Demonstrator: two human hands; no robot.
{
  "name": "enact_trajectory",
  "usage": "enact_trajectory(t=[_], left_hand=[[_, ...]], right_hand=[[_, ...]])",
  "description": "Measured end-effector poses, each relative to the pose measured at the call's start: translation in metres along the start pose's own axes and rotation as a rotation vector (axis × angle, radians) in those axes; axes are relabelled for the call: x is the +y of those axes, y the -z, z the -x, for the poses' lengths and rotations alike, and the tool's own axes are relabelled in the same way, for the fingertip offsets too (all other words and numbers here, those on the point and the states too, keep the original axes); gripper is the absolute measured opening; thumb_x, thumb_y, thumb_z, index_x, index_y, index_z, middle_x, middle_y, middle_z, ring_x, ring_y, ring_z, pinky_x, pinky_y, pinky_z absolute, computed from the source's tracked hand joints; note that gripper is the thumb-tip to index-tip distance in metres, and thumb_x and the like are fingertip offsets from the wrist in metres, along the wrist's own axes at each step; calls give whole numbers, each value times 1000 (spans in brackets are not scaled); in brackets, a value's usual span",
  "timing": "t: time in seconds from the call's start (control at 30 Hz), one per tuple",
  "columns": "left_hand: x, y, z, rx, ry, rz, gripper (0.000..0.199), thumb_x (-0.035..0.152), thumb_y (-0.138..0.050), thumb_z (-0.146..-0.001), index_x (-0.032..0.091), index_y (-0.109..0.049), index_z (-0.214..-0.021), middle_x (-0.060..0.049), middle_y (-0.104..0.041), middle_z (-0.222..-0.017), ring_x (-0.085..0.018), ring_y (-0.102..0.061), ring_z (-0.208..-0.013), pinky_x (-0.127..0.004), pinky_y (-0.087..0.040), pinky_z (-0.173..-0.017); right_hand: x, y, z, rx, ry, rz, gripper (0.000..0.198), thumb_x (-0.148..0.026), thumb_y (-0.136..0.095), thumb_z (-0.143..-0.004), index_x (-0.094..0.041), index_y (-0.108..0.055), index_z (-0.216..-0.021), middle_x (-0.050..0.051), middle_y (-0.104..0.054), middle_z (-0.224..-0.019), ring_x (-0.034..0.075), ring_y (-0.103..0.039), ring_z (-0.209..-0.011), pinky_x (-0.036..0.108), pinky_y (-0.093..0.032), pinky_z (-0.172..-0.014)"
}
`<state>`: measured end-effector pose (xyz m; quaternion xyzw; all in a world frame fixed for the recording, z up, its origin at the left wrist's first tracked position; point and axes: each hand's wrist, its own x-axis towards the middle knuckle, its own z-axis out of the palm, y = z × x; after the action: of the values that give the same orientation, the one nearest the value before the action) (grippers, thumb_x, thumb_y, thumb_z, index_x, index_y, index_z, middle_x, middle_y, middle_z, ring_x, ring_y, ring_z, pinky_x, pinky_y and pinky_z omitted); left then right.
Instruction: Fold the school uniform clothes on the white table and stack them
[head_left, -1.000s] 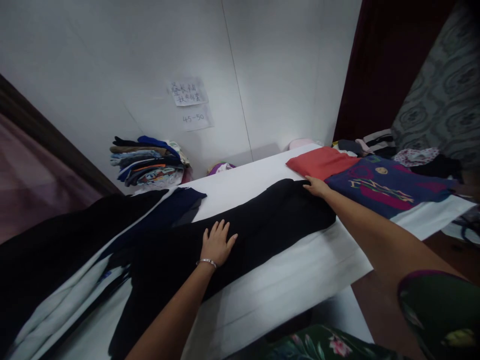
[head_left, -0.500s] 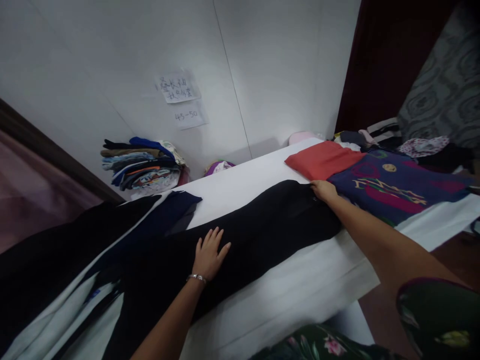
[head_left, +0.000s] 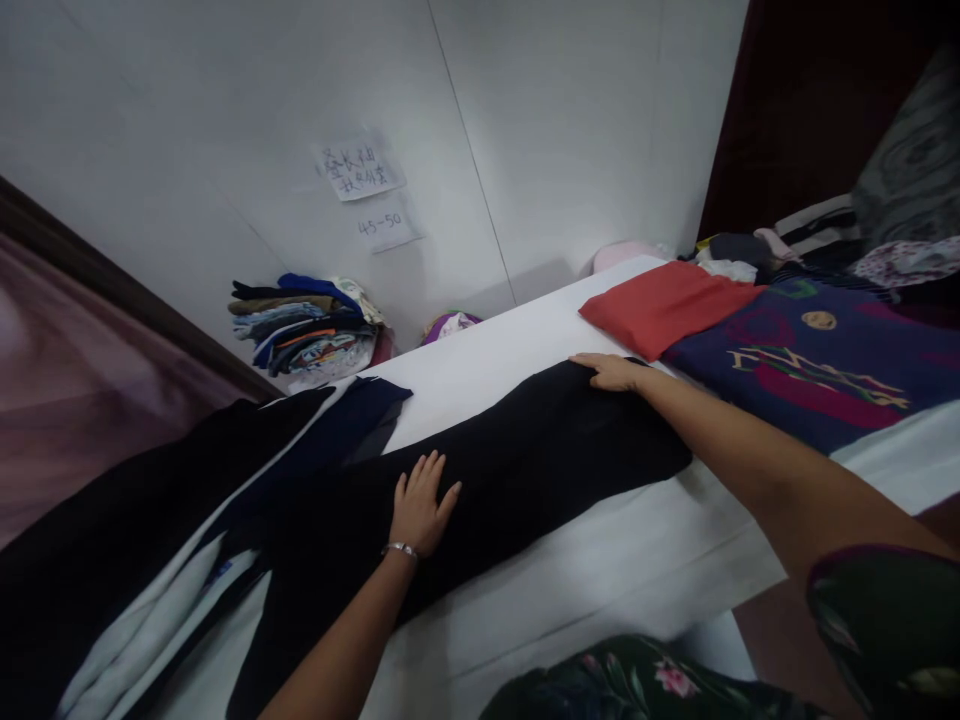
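Note:
A long black garment (head_left: 525,470) lies stretched across the white table (head_left: 480,375); its exact kind does not show. On its middle rests my left hand (head_left: 421,505), palm down with the fingers spread, a bracelet at the wrist. My right hand (head_left: 611,372) is at the garment's far right end, fingers stretched out along its upper edge. Left of my left hand, dark navy cloth (head_left: 352,420) and other black clothing (head_left: 150,480) lie against the garment, together with white cloth (head_left: 165,600).
A folded red garment (head_left: 660,305) and a navy patterned garment (head_left: 817,350) lie to the right. Against the wall stands a stack of folded clothes (head_left: 307,325), below paper notes (head_left: 367,170). More clothes (head_left: 817,225) are heaped at the back right.
My right hand has let go of the garment's far right corner and slid left along its upper edge, opening flat. My left hand stays in place. The view has shifted slightly.

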<state>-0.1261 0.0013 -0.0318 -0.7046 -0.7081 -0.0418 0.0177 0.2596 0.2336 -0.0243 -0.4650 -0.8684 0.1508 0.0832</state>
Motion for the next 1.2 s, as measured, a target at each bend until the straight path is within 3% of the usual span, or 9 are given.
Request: enact_trajectory(t=[0.17, 0.27, 0.47, 0.53, 0.67, 0.77, 0.9, 1.07, 1.2], left_hand=[[3, -1, 3, 44, 181, -9, 58, 45, -39, -93, 16, -40, -143, -12, -34, -152, -27, -25, -142, -50, -21, -114], [3, 0, 4, 38, 164, -19, 57, 44, -40, -92, 17, -41, -143, -12, -34, -152, -27, -25, -142, -49, -22, -114], [7, 4, 3, 29, 143, -45, 55, 40, -41, -92, 17, -42, -142, -12, -35, -151, -28, -27, -141, -50, -24, -113], [9, 4, 3, 26, 142, -54, 54, 40, -41, -92, 17, -42, -142, -13, -35, -151, -28, -28, -141, -49, -24, -113], [9, 4, 4, 17, 152, -66, 55, 40, -40, -93, 15, -41, -142, -13, -34, -151, -27, -27, -142, -49, -23, -113], [9, 4, 4, 13, 148, -65, 55, 40, -40, -93, 15, -40, -142, -12, -35, -151, -27, -26, -142, -48, -23, -114], [9, 5, 4, 12, 142, -55, 55, 41, -39, -93, 15, -40, -142, -12, -34, -152, -27, -26, -142, -48, -23, -114], [12, 7, 3, 0, 153, -52, 55, 42, -39, -94, 16, -41, -142, -11, -34, -152, -27, -26, -142, -47, -22, -114], [14, 7, 2, -4, 161, -80, 55, 43, -38, -94, 16, -41, -142, -11, -35, -152, -26, -27, -142, -47, -23, -114]], right_hand=[[15, -12, -6, 2, -109, -65, 69, -26, -47, -78, -12, -39, -145, 9, -37, -150, 25, -33, -138, 38, -26, -113], [19, -17, -4, 16, -102, -63, 68, -26, -47, -78, -10, -39, -144, 10, -37, -150, 24, -32, -138, 36, -24, -114], [17, -10, -9, 2, -116, -101, 74, -28, -50, -78, -19, -31, -149, 5, -34, -152, 27, -29, -140, 43, -24, -114], [2, 0, -13, 39, -66, -135, 73, -33, -49, -82, -22, -26, -151, 4, -26, -155, 29, -18, -143, 47, -18, -115], [-53, 12, -23, 129, 225, -210, 62, -54, -36, -93, -31, -28, -149, -3, -18, -158, 28, -7, -145, 51, -7, -115], [-84, -1, -30, 15, 348, -150, 59, -61, -33, -92, -34, -40, -144, -1, -24, -156, 32, -12, -144, 56, -4, -114], [-82, -35, -32, -148, 273, -34, 60, -59, -34, -91, -31, -42, -143, 4, -35, -152, 32, -22, -142, 57, -9, -113], [-68, -49, -36, -141, 261, -60, 60, -58, -35, -91, -31, -41, -144, 4, -33, -152, 30, -22, -142, 56, -10, -114], [-67, -37, -39, -46, 208, -315, 54, -50, -43, -90, -28, -47, -139, 4, -42, -148, 27, -29, -140, 52, -18, -114]])
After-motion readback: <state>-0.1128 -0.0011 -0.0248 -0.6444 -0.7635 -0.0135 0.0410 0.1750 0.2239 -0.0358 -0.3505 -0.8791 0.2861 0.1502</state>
